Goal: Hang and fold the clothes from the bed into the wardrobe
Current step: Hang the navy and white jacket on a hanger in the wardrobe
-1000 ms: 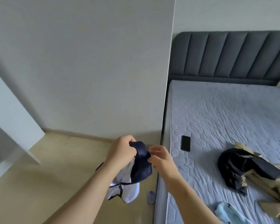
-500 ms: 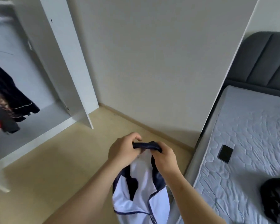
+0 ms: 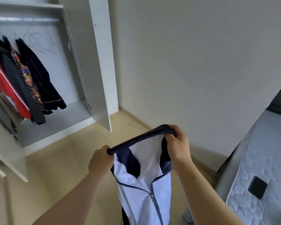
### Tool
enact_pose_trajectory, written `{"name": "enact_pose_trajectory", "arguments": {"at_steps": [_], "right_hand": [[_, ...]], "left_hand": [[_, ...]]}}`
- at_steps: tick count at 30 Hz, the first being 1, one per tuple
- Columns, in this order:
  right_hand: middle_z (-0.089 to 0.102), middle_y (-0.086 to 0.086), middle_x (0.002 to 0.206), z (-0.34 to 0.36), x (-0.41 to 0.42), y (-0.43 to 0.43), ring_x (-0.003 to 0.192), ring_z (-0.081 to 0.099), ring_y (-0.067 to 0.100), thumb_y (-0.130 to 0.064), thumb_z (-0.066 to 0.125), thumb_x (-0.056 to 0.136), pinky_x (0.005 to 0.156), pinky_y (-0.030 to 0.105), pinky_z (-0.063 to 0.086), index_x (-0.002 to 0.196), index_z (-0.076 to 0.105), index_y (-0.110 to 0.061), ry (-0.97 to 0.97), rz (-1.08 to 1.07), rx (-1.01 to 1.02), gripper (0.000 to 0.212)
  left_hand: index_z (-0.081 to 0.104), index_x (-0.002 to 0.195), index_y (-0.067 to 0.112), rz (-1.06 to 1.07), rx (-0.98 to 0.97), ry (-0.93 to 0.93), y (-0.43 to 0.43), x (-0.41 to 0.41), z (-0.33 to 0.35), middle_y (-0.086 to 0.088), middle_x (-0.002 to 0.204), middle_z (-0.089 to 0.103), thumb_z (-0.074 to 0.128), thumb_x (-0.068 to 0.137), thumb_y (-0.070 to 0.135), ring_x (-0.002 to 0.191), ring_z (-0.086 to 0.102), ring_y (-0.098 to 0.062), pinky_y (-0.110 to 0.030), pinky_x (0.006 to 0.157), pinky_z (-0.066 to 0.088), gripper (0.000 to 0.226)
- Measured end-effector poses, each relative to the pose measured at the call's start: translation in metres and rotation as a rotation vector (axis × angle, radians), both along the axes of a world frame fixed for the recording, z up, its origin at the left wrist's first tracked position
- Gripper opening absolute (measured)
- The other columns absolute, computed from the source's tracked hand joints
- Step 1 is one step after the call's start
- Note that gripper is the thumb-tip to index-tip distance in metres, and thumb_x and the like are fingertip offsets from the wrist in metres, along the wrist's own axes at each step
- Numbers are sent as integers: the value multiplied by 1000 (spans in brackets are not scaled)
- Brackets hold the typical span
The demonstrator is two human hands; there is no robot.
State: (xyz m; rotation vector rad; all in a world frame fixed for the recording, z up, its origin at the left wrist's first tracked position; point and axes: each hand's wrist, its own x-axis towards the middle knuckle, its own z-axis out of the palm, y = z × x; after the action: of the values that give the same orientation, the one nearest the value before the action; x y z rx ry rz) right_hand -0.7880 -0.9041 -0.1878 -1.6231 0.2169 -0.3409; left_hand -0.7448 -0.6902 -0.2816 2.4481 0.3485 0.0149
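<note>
Gripping the navy collar (image 3: 136, 140) of the white zip jacket (image 3: 143, 192), my left hand (image 3: 101, 161) and right hand (image 3: 177, 143) stretch it taut.

the scene is being lit softly and evenly. a shadow is being cast low on the wall (image 3: 201, 135). the wardrobe door (image 3: 6, 151) and hanging clothes (image 3: 31, 78) at left are being smeared by motion blur; straight edges are being bowed by the lens.
</note>
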Motion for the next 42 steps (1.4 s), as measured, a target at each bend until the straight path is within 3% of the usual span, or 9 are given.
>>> {"name": "enact_pose_trajectory", "arguments": {"at_steps": [6, 10, 13, 17, 21, 31, 35, 39, 42], "right_hand": [[61, -10, 78, 15, 67, 61, 70, 55, 3, -4, 47, 87, 47, 6, 40, 79, 59, -28, 25, -4, 53, 28], [64, -4, 78, 27, 115, 96, 72, 59, 13, -13, 63, 84, 60, 17, 48, 79, 62, -23, 63, 44, 65, 11], [67, 8, 75, 34, 148, 130, 67, 63, 23, -19, 71, 79, 64, 30, 50, 79, 67, -7, 167, 197, 148, 13], [71, -4, 62, 33, 191, 164, 50, 65, 7, -23, 67, 84, 42, 14, 45, 73, 71, -14, 201, 255, 255, 15], [61, -11, 49, 26, 237, 195, 40, 55, 1, -28, 63, 87, 37, 12, 38, 70, 66, -17, 218, 237, 260, 21], [65, -13, 57, 9, 390, 278, 66, 58, 7, -30, 57, 91, 56, 24, 44, 68, 63, -26, 234, 393, 297, 24], [67, -11, 59, 17, 472, 301, 69, 61, 11, -31, 60, 89, 56, 23, 44, 68, 65, -28, 254, 504, 281, 21], [65, -8, 55, 20, 543, 329, 61, 60, 12, -29, 61, 88, 53, 22, 46, 68, 67, -22, 270, 618, 251, 22], [61, 1, 59, 13, 577, 351, 53, 56, 13, -25, 65, 85, 50, 20, 45, 67, 65, -12, 311, 693, 203, 22]], "left_hand": [[43, 105, 20, 142, -414, -45, 73, 68, 31, -3, 83, 54, 46, 84, 3, 75, 51, -22, -30, 64, 41, 27], [56, 82, 19, 75, -554, -58, 121, 103, 62, -4, 82, 60, 52, 88, 12, 76, 55, -23, -35, 73, 47, 9], [61, 72, 23, 120, -562, -107, 160, 127, 81, -2, 77, 63, 62, 86, 22, 78, 58, -24, -34, 73, 44, 14], [56, 79, 23, 221, -606, -158, 194, 166, 105, 4, 76, 57, 57, 90, 28, 80, 53, -22, -34, 75, 42, 13], [53, 92, 22, 268, -636, -227, 214, 200, 119, 4, 77, 53, 50, 94, 23, 71, 51, -15, -31, 69, 39, 4], [68, 81, 25, 337, -377, -216, 285, 304, 131, 0, 80, 65, 67, 72, 3, 81, 59, -21, -35, 78, 47, 24], [67, 73, 23, 383, -511, -139, 301, 363, 139, -3, 78, 67, 77, 67, 2, 75, 61, -18, -27, 64, 48, 24], [68, 84, 12, 567, -693, -192, 320, 411, 139, -12, 87, 69, 71, 74, 4, 82, 64, -28, -35, 72, 52, 14], [65, 89, 2, 728, -641, -199, 336, 436, 130, -19, 92, 66, 62, 76, 7, 86, 64, -35, -40, 78, 50, 15]]}}
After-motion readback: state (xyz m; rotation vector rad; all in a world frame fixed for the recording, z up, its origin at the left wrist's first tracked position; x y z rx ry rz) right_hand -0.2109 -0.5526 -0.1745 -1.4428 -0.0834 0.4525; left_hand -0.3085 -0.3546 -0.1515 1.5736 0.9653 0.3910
